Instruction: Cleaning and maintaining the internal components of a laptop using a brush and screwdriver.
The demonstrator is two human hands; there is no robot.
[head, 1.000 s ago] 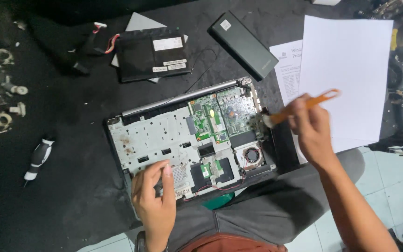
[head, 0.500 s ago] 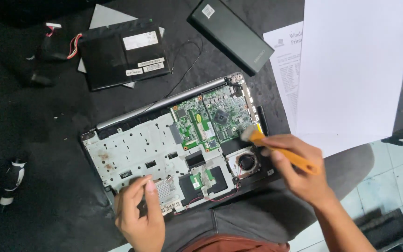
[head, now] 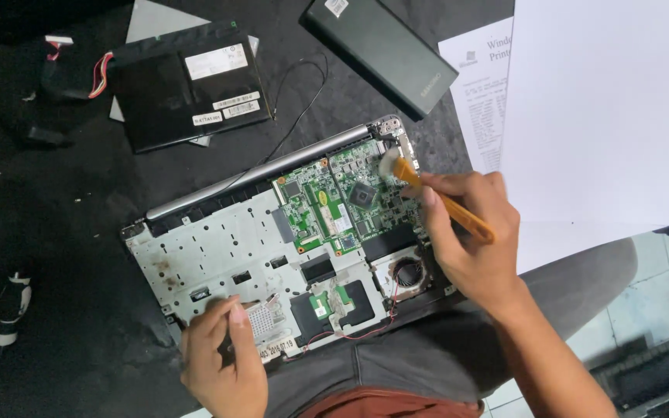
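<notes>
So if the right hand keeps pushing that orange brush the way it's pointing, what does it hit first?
The right hand aims the orange brush up-left; its bristles already look to be on the green circuit board, though contact is hard to judge.

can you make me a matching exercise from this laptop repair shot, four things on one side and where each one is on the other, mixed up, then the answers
Things
1. orange-handled brush
2. green circuit board
3. round fan
4. black flat battery pack

Places
A. on the dark mat, up and left of the opened laptop
B. held in the right hand, bristles on the board's upper right corner
C. in the laptop's lower right corner, just left of the right hand
D. upper right part of the opened laptop

Pairs: 1-B, 2-D, 3-C, 4-A
</notes>
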